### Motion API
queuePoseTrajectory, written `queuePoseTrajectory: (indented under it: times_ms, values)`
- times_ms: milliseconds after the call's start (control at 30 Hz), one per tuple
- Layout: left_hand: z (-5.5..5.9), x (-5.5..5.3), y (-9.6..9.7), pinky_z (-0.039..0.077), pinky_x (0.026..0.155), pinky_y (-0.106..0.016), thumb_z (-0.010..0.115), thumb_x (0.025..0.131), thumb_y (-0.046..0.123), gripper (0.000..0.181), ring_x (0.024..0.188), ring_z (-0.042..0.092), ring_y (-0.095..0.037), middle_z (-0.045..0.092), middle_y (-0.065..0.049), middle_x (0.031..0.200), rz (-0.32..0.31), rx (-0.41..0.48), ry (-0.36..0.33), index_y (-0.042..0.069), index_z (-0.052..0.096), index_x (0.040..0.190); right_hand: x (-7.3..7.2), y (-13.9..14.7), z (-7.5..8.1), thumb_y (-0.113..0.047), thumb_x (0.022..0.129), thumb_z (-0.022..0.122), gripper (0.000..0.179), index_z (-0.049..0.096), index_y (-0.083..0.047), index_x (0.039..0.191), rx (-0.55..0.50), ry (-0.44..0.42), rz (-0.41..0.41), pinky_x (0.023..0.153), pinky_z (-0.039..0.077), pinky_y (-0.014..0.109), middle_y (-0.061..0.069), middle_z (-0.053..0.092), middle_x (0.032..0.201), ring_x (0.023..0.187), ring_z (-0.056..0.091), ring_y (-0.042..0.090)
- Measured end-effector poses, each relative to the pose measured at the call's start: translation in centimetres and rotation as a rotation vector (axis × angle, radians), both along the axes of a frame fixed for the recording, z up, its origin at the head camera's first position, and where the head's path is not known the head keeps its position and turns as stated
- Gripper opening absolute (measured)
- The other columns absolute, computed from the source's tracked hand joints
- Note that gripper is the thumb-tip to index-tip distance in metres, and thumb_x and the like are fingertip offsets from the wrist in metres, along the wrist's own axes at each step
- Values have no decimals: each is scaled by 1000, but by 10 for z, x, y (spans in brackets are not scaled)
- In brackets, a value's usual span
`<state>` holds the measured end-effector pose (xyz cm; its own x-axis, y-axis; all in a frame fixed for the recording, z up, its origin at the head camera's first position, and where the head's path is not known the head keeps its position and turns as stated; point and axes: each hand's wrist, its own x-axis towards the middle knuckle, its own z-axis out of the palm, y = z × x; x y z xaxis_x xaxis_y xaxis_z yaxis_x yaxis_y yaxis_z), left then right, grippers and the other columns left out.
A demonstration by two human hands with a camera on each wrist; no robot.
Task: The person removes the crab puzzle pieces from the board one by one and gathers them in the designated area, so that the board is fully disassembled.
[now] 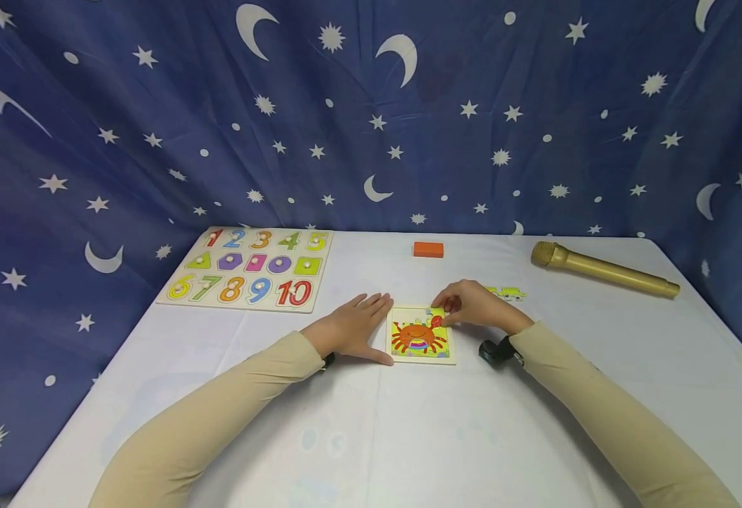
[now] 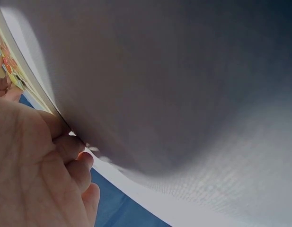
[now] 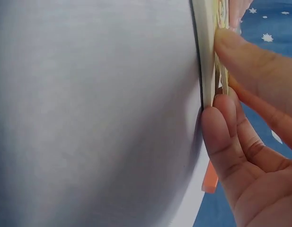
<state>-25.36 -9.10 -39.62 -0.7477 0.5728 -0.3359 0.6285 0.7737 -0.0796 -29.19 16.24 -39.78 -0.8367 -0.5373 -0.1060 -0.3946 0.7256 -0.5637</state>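
Note:
A small square jigsaw puzzle (image 1: pixel 417 340) with an orange crab on a yellow ground lies flat on the white table in the head view. My left hand (image 1: pixel 353 329) rests beside its left edge, fingers stretched out and thumb apart, fingertips right at the frame. At the upper right corner, my right hand (image 1: pixel 477 307) pinches a puzzle piece (image 1: pixel 437 319) showing a red claw. The right wrist view has this thin piece (image 3: pixel 225 80) tilted a little off the pale board (image 3: pixel 207 61), with the thumb over it and fingers at the board's edge.
Yellow-green puzzle pieces (image 1: pixel 512 293) lie behind the right wrist. A number and shape board (image 1: pixel 253 307) is at the back left. An orange block (image 1: pixel 428 250) sits near the back edge, a gold microphone (image 1: pixel 606 269) at the back right. A starry blue curtain (image 1: pixel 320 92) hangs behind.

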Motion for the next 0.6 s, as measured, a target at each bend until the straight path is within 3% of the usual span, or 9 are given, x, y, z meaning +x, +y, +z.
queuePoseTrajectory:
  times_ms: [600]
  values:
    - [1, 0, -1, 8, 122, -37, 46, 75, 80, 111, 148, 9, -19, 9, -5, 160, 2, 4, -6, 9, 8, 152, 0, -1, -1, -6, 70, 81, 27, 63, -4, 90, -77, -16, 5, 62, 46, 19, 5, 55, 77, 71, 49, 14]
